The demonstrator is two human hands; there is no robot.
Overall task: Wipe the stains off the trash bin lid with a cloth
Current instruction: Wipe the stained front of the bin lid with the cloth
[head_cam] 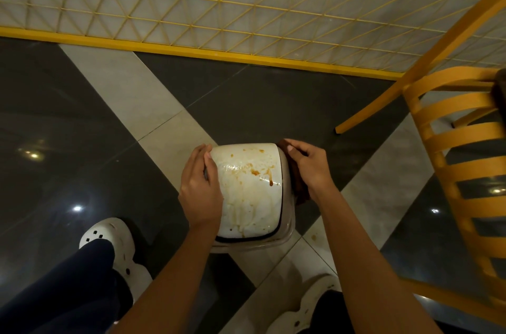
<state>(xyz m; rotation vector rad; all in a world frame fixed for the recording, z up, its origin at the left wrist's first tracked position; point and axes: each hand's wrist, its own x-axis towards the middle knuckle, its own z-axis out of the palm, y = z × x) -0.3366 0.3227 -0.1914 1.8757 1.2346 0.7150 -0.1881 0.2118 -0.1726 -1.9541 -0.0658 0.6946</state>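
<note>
The trash bin (288,235) stands on the tiled floor (82,114) just in front of me. Its white lid (246,205) faces up, marked with orange-brown stains (256,172) that are thickest across the far half. My left hand (201,186) clasps the lid's left edge, thumb on top and fingers curled down the side, steadying it. My right hand (309,166) is curled round a dark brown cloth (299,188), bunched against the bin's right side and not yet on the dirty surface. To do this well, I judge I should bring the cloth over the rim and flatten it under my fingers. Then I should press firmly through the drips in overlapping strokes toward one edge, bracing with the left so the bin neither tips nor slides.
</note>
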